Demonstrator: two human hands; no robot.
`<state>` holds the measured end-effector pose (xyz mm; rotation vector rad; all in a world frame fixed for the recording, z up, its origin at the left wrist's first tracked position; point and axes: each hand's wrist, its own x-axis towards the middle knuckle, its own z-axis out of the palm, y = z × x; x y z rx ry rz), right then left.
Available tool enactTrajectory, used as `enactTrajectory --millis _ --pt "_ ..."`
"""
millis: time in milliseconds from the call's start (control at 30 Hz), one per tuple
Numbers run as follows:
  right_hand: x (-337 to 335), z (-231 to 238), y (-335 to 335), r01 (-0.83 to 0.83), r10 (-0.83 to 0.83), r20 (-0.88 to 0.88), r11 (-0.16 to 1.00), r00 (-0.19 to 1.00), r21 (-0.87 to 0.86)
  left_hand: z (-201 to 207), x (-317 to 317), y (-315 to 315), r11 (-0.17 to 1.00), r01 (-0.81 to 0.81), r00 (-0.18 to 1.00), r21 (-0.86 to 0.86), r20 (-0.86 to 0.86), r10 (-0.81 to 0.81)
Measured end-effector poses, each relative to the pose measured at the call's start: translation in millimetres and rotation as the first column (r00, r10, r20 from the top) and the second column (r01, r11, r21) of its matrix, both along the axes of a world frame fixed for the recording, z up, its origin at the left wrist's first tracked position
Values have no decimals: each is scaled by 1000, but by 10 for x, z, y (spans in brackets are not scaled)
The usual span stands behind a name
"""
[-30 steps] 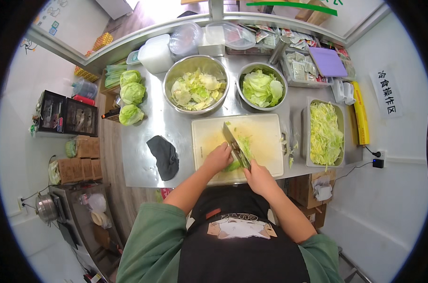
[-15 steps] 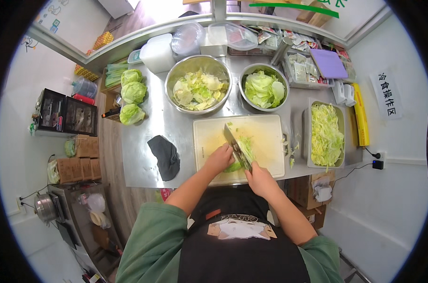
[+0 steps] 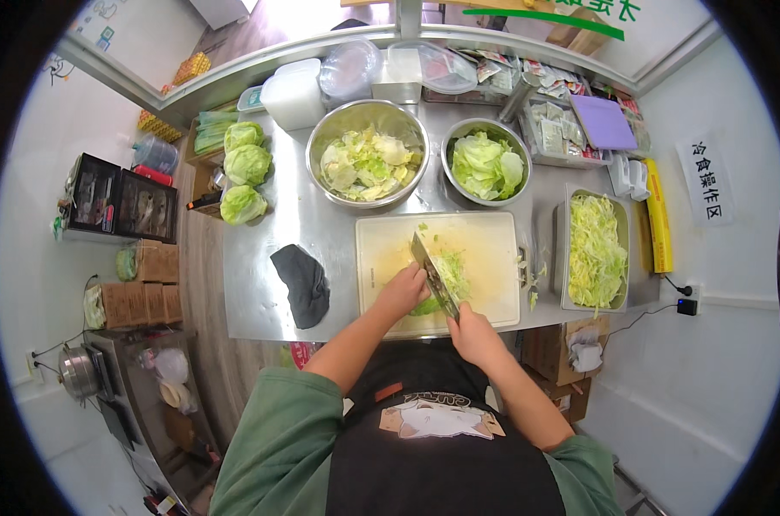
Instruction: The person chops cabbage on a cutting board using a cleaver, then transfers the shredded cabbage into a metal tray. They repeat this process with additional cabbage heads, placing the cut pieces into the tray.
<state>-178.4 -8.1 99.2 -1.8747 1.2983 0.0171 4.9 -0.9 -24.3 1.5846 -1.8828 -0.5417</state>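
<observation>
On the cream cutting board (image 3: 495,297), my right hand (image 3: 478,337) grips a cleaver (image 3: 435,277) by its handle, the blade slanting away to the left. My left hand (image 3: 404,289) is closed with curled fingertips against the blade's left side, holding down green lettuce leaves (image 3: 425,308) that show partly below it. Fine lettuce shreds (image 3: 454,270) lie just right of the blade. Whether the edge touches the board is hidden.
Behind the board stand a large steel bowl (image 3: 313,172) of torn lettuce and a smaller bowl (image 3: 449,177) of leaves. At right, a steel pan (image 3: 564,258) holds shredded lettuce. Whole lettuces (image 3: 246,164) sit at far left, a dark cloth (image 3: 300,288) nearer.
More shreds lie spread to the right of the blade. Both hands stay almost in place on the cleaver and leaves; the whole view has shifted slightly.
</observation>
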Motion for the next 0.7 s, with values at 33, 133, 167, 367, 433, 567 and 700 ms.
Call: enactTrajectory --millis 33,133,167,367,433,567,700 --pt "16 -224 41 34 -34 15 999 999 -17 49 -12 -14 1000 3 1000 -27 13 -3" --pt "160 -671 101 127 -124 71 991 990 -49 12 -25 1 998 -21 999 -64 37 23" --pt "142 -708 69 92 -90 50 995 995 -40 -16 -27 7 997 -33 998 -70 42 36" --pt "72 114 -119 -13 14 -23 999 1000 32 -20 -13 40 998 -49 998 -33 32 50" --pt "14 88 -36 -19 21 -41 998 999 53 -28 -13 27 998 -40 999 -54 23 41" --pt "131 -663 194 60 -59 11 997 998 -54 -114 -32 37 998 -40 999 -57 -38 38" --pt "167 -807 168 68 -58 83 991 995 -116 239 64 103 996 17 998 84 -67 -11"
